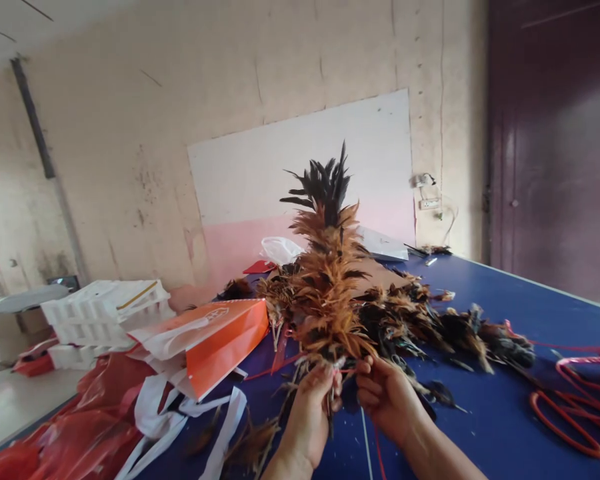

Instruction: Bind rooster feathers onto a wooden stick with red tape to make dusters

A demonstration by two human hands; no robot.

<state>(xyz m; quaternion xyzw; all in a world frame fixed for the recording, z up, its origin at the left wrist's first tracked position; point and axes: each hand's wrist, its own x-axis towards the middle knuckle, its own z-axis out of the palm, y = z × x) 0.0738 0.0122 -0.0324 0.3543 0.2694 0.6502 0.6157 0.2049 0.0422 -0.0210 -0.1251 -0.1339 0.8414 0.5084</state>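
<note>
A feather duster (329,293) stands upright before me, its rust-brown feathers layered thickly and topped by a tuft of long black ones. My left hand (310,403) is closed around its lower end, where the feather quills gather. Close beside it, my right hand (387,397) pinches a thin red string (349,371) that runs across to the duster's base. More of the red string hangs below the right hand. Fingers partly hide the spot where string and quills meet.
Loose feathers (405,320) lie behind and beside the duster on the blue table (485,287). An orange paper bag (225,343), red plastic bags (95,420) and white strips (225,433) occupy the left. Coiled red cord (570,420) rests at the right.
</note>
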